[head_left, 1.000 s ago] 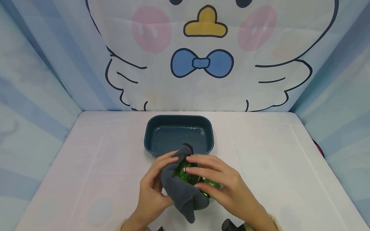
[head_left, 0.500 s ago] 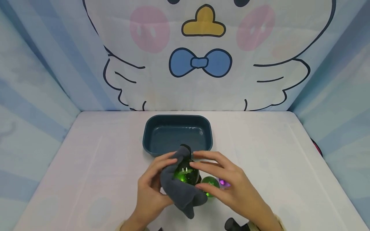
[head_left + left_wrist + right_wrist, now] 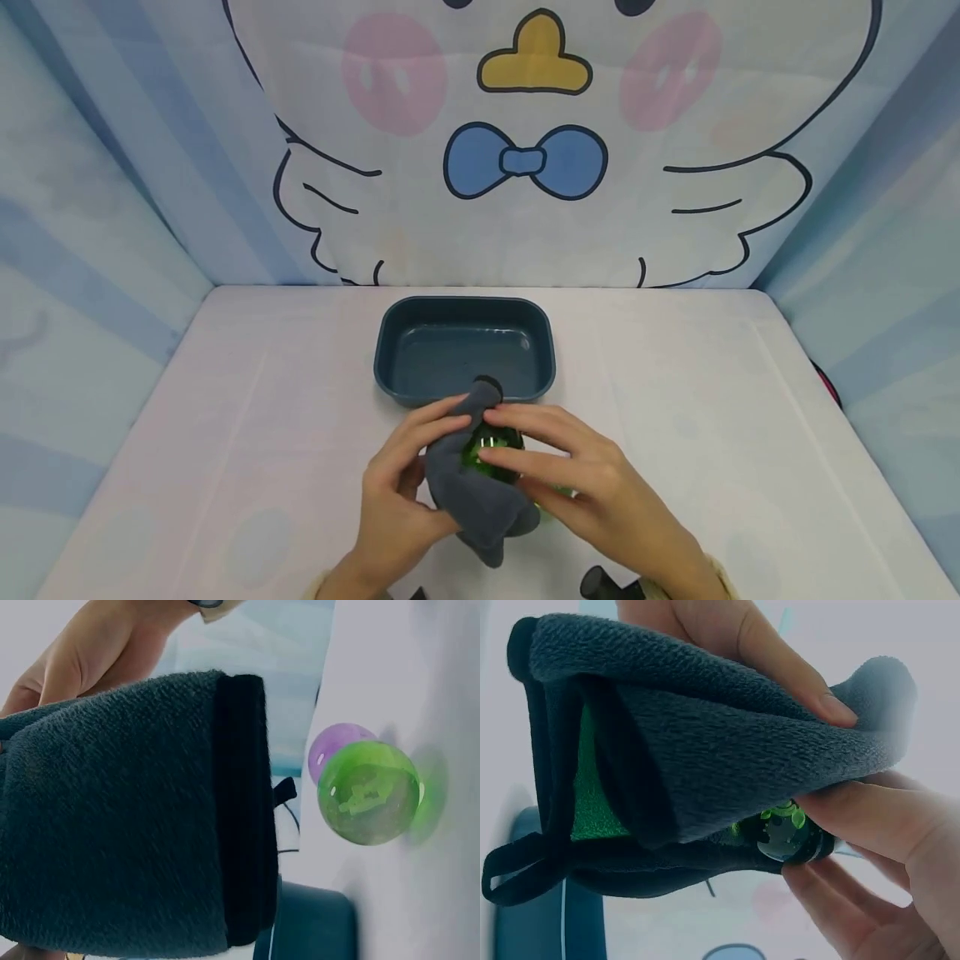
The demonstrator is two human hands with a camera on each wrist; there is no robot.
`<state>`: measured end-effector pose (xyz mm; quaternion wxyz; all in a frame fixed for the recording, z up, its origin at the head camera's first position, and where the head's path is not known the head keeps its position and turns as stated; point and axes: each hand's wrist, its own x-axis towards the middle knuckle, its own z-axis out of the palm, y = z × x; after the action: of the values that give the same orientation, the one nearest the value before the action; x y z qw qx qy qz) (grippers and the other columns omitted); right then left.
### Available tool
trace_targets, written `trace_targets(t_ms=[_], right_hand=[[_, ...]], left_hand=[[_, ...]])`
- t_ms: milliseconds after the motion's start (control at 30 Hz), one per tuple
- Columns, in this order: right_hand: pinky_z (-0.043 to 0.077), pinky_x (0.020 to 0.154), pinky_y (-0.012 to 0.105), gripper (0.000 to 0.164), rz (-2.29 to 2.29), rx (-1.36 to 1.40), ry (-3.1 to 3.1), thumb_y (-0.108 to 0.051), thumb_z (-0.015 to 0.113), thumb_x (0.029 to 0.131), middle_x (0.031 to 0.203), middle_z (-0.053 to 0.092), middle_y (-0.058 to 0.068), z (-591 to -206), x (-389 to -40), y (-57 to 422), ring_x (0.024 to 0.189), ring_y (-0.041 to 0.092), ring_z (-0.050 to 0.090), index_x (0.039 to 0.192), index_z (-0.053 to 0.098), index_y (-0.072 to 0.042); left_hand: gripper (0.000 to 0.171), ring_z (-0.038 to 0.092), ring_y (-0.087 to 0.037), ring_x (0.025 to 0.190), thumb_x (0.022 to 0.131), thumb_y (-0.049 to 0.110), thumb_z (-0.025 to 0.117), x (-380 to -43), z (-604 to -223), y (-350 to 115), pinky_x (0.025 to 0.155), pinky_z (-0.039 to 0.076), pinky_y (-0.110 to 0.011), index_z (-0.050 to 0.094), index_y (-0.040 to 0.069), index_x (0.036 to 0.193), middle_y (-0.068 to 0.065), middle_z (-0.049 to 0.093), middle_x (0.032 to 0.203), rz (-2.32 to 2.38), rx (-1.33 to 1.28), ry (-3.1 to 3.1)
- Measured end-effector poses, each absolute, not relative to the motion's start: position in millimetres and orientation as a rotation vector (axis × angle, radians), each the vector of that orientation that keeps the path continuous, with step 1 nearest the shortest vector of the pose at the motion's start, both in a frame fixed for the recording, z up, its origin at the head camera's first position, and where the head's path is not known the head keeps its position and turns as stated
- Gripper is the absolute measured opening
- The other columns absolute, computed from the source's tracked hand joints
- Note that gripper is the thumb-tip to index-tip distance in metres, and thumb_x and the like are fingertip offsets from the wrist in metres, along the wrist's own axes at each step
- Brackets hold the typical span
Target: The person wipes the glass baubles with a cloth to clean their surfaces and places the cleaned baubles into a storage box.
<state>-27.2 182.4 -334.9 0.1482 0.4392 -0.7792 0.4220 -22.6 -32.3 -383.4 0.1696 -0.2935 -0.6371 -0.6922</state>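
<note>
A dark grey cloth [image 3: 480, 504] with a black hem is folded around a clear green ball [image 3: 504, 437]. My left hand [image 3: 401, 479] grips the cloth from the left, fingers over its top and thumb below. On the other side my right hand [image 3: 592, 479] holds the ball's exposed side between its fingertips and thumb. The right wrist view has part of the ball [image 3: 786, 838] showing beneath the cloth's fold. A second green ball [image 3: 369, 793] and a purple ball [image 3: 341, 746] lie on the table in the left wrist view; in the head view the right hand mostly covers them.
Just beyond the hands stands a dark blue rectangular basin [image 3: 465, 354] on the white table [image 3: 675, 375]. A black cylindrical item [image 3: 600, 582] shows beside the right wrist. Printed curtains [image 3: 525, 242] rise behind and at both sides.
Half a second ago the right fingers were spread further right, baring more of the ball; now they lie back over it. The purple ball, visible then in the head view, is covered again.
</note>
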Motion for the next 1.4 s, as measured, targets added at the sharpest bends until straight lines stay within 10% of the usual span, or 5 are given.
trace_targets(t_ms=[400,667,933,1167,1400], right_hand=[[0.062,0.075,0.029,0.050,1.642,0.860,-2.413,-0.011,0.081,0.080,0.119,0.071,0.008,-333.1,-21.0,184.0,0.094,0.014,0.073,0.128,0.067,-0.007],[0.057,0.091,0.025,0.053,1.194,0.891,-2.536,-0.023,0.078,0.086,0.133,0.063,-0.003,-322.2,-19.1,187.7,0.115,0.017,0.065,0.135,0.062,-0.019],[0.049,0.100,0.017,0.040,0.960,1.229,-2.371,-0.035,0.049,0.102,0.140,0.056,0.007,-319.8,-19.2,188.7,0.125,0.021,0.056,0.135,0.062,-0.014],[0.042,0.111,0.026,0.035,1.095,1.303,-2.226,-0.022,0.054,0.102,0.141,0.056,0.012,-329.6,-26.4,180.2,0.132,0.026,0.052,0.133,0.062,-0.008],[0.055,0.094,0.026,0.046,1.323,1.150,-2.295,-0.019,0.069,0.092,0.138,0.060,0.012,-334.0,-25.3,180.7,0.125,0.023,0.060,0.135,0.061,-0.005]], left_hand=[[0.066,0.055,-0.030,0.128,0.069,-0.001,0.088,-24.8,-384.9,-30.6,0.105,0.049,-0.031,0.060,-0.004,0.129,-0.026,0.055,0.136,-1.844,-0.963,-1.781],[0.066,0.057,-0.027,0.125,0.067,-0.004,0.089,-23.7,-381.0,-33.5,0.096,0.055,-0.027,0.061,-0.001,0.127,-0.023,0.056,0.134,-1.824,-0.831,-1.841],[0.071,0.057,-0.028,0.125,0.063,-0.013,0.087,-22.9,-379.9,-34.5,0.094,0.056,-0.031,0.059,-0.004,0.128,-0.024,0.054,0.135,-1.918,-0.822,-1.819],[0.068,0.057,-0.026,0.124,0.066,-0.012,0.085,-22.4,-381.5,-33.3,0.094,0.056,-0.031,0.059,-0.005,0.128,-0.024,0.054,0.135,-1.946,-0.814,-1.785],[0.063,0.056,-0.026,0.127,0.071,-0.004,0.086,-22.3,-380.9,-33.2,0.100,0.053,-0.031,0.060,-0.004,0.128,-0.021,0.054,0.137,-1.918,-0.854,-1.784]])
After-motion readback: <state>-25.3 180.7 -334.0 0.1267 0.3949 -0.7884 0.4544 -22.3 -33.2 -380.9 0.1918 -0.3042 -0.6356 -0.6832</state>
